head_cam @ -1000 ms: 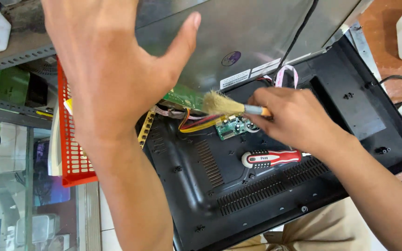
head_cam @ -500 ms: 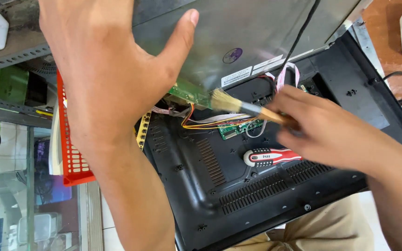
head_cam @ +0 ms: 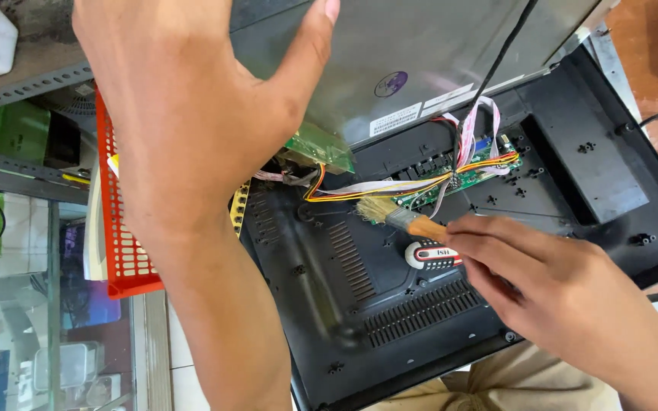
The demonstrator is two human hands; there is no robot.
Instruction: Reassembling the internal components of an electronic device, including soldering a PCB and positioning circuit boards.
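Hands: left hand (head_cam: 192,114), fingers spread, props the grey metal panel (head_cam: 436,53) at upper centre; right hand (head_cam: 565,297) pinches a paintbrush (head_cam: 397,217) by its wooden handle, bristles at the green circuit board (head_cam: 458,179). Brush light, soft-tipped; board likely fragile.

Left hand (head_cam: 184,114) spread flat; right hand (head_cam: 550,293) fingers (head_cam: 489,236) pinched.

left hand (head_cam: 184,114): bare, no ring, no sleeve | right hand (head_cam: 565,297): bare, no glove | forearms: uncovered | trousers (head_cam: 496,392): khaki
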